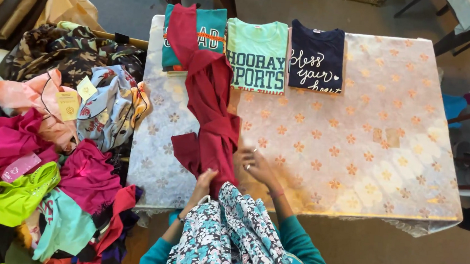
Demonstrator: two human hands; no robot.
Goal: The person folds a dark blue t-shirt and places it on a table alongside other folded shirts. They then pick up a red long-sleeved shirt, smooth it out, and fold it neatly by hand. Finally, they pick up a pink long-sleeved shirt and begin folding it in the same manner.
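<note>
Left hand (204,179) closes on near edge of red shirt (208,113) | right hand (256,164) open, flat on bench (357,147) touching the shirt | shirt lies bunched, unfolded, reaching to three folded shirts (258,55) at far edge | step: spreading it; next needs smoothing flat, I judge

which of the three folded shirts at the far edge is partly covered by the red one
The dark teal folded T-shirt, leftmost; the crumpled dark red shirt drapes across it.
</note>
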